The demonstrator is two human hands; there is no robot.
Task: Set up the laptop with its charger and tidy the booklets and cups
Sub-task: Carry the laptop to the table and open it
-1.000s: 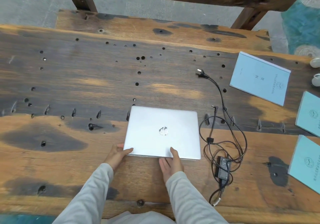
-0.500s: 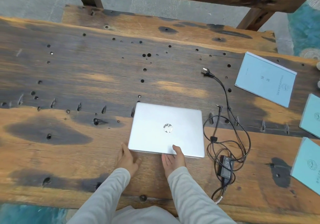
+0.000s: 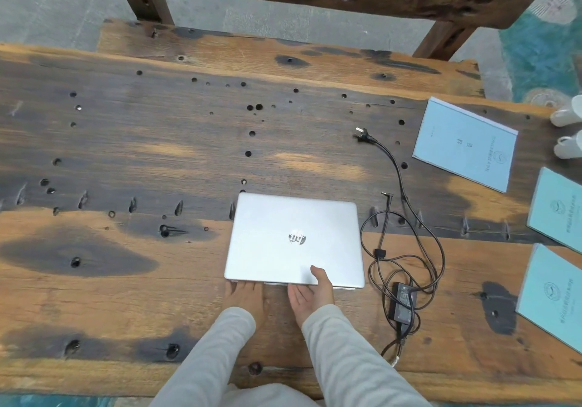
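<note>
Silver laptop (image 3: pixel 294 239) closed; both hands at its near edge.

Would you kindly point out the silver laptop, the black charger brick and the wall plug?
Silver closed laptop (image 3: pixel 294 236): head view, lid centre.
Black charger brick (image 3: pixel 402 302): head view, top face.
Black wall plug (image 3: pixel 361 133): head view, plug body.

silver laptop (image 3: pixel 294 239) lying shut, near table edge | black charger (image 3: pixel 402 301) sprawling just right, cable looped (plug unconnected) | three pale-blue booklets (image 3: pixel 465 143) lying flat, far right | white cups (image 3: pixel 568 132) sitting at right edge
</note>
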